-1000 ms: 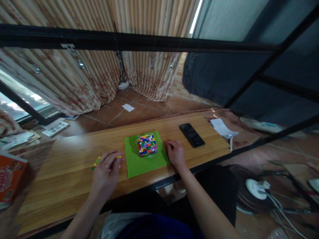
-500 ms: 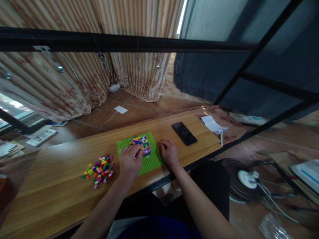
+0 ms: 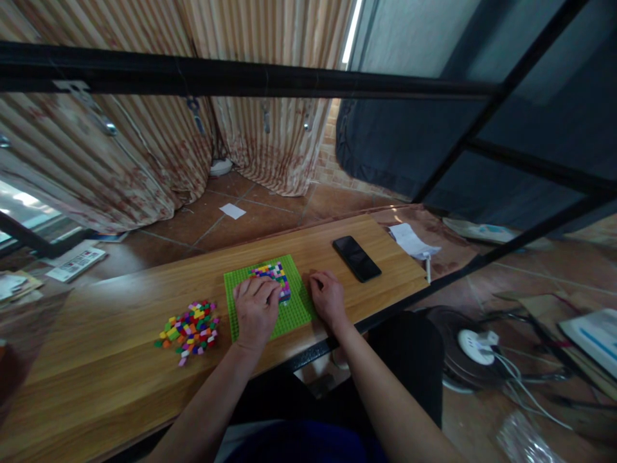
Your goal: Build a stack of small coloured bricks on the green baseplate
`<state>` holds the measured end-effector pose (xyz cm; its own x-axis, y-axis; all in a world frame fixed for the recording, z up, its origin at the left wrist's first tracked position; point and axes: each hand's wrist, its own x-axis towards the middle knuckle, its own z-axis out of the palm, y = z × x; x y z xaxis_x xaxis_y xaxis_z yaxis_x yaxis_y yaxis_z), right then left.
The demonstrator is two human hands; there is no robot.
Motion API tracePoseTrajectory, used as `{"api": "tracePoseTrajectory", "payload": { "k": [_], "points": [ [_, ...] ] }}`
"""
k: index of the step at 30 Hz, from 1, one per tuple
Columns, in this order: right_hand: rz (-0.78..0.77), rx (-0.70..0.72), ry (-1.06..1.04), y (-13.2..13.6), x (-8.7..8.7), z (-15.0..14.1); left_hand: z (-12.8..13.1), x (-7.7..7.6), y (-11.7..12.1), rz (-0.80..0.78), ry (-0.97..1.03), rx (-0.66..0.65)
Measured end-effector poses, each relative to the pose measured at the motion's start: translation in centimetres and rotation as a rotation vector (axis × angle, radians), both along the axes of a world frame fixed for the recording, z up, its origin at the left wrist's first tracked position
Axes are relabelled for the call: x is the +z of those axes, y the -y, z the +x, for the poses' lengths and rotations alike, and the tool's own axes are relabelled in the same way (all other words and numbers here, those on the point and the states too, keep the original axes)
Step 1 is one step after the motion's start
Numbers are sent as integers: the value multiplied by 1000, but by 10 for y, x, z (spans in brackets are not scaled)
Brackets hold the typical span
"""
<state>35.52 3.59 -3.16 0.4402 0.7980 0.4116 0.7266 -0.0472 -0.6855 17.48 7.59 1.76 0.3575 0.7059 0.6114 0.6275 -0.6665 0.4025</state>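
Note:
A green baseplate [image 3: 294,313] lies on the wooden table [image 3: 120,379] with a block of many-coloured small bricks [image 3: 274,271] built on it. My left hand [image 3: 255,310] is over the plate, its fingers bent down onto the block's near side; whatever is under the fingertips is hidden. My right hand [image 3: 328,298] rests, knuckles up and fingers curled, against the plate's right edge. A heap of loose coloured bricks [image 3: 187,326] sits on the table left of the plate.
A black phone [image 3: 357,258] lies right of the plate. Farther right, at the table's end, are a sheet of paper [image 3: 411,240] and a pen [image 3: 428,267]. A black bar [image 3: 289,80] crosses overhead. Cables and a white power strip [image 3: 475,341] lie on the floor.
My left hand left the loose bricks, moved right onto the baseplate and now sits on the brick block. The view shifted right. My right hand stayed at the plate's edge.

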Motion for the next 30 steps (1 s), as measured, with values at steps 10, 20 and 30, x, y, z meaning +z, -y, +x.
{"api": "tracePoseTrajectory", "payload": {
  "k": [10,20,30],
  "points": [
    [13,-1,4,0,-2,0,-10,-9,13,57,-115,5],
    [4,12,12,0,-2,1,-9,5,17,1,-190,-21],
    [15,12,-9,1,-3,2,-85,-2,24,-66,-143,107]
  ]
}}
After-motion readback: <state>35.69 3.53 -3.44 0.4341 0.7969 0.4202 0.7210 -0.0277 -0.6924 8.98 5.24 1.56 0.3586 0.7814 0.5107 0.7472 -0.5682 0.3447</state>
